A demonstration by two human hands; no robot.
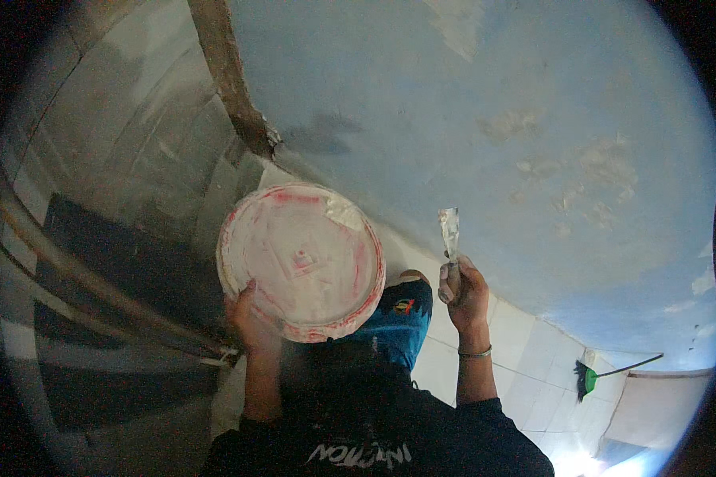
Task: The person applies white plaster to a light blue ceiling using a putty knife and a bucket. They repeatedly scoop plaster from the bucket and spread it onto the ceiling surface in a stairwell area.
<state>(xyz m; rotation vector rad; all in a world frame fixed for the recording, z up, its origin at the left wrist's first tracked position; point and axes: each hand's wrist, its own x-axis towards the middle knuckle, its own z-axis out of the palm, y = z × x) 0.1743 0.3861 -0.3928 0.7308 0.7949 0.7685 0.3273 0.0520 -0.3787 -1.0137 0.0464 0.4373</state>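
Note:
My left hand [250, 318] grips the lower left rim of a round white bucket lid [294, 262] with red streaks around its edge. A lump of off-white putty [344, 213] lies near the lid's upper right rim. Raised on the other side, my right hand [465, 296] is closed around the handle of a putty knife [450, 230], its blade upward and smeared with whitish paste. The knife is apart from both the lid and the blue wall [422, 119].
Rough pale patches [605, 179] mark the blue wall. Brown wood trim [229, 79] runs down its left edge. Curved rails [95, 286] cross the dark left side. A green broom [587, 380] leans at lower right, above pale floor tiles [525, 338].

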